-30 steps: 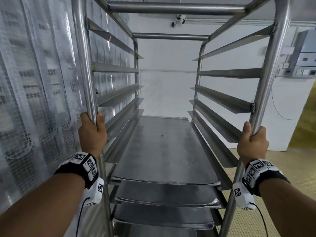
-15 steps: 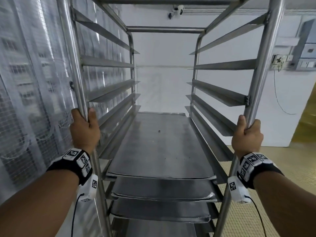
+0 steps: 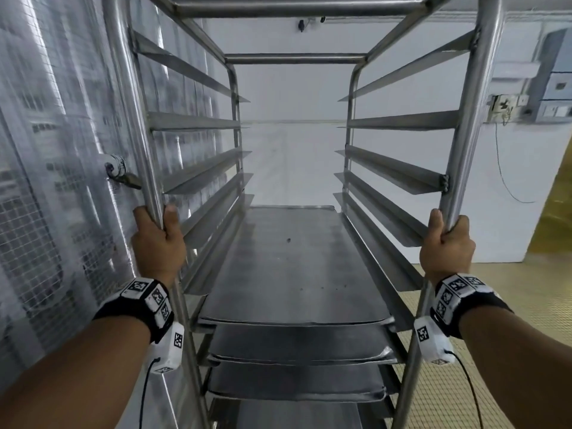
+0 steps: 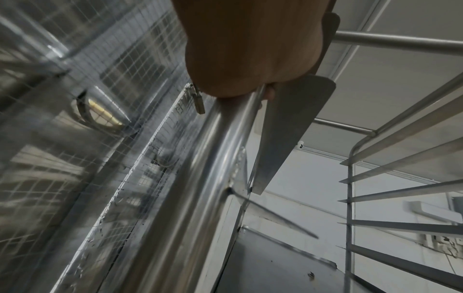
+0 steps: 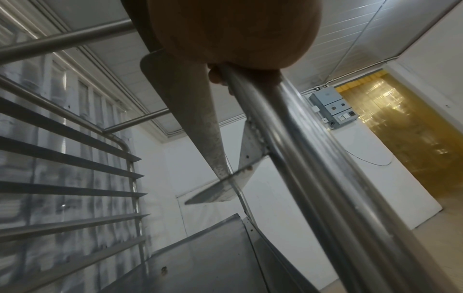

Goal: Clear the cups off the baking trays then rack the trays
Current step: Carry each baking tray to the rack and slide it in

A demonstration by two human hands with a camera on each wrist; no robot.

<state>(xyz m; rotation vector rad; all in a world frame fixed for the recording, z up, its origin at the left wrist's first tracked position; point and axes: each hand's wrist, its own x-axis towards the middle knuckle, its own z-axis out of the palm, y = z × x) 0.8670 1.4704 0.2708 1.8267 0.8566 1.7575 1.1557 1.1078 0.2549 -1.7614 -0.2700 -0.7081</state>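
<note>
A tall steel tray rack (image 3: 399,168) stands right in front of me. Several flat baking trays fill its lower rails; the top tray (image 3: 288,267) is bare, with no cups on it. My left hand (image 3: 156,243) grips the rack's near left upright (image 3: 136,134), and my right hand (image 3: 445,243) grips the near right upright (image 3: 473,134). In the left wrist view my left hand (image 4: 248,49) wraps the left upright (image 4: 188,188). In the right wrist view my right hand (image 5: 233,33) wraps the right upright (image 5: 313,158).
A wire-mesh partition covered in plastic sheet (image 3: 46,181), with a padlock (image 3: 119,171), runs close along the rack's left side. A white wall (image 3: 294,119) lies beyond the rack. A yellow strip curtain (image 5: 406,128) and a grey wall box (image 5: 330,107) are at the right, over tiled floor (image 3: 526,298).
Both hands keep their grip on the uprights. The rack and I have moved forward along the mesh partition; the padlock on it has come into view at the left.
</note>
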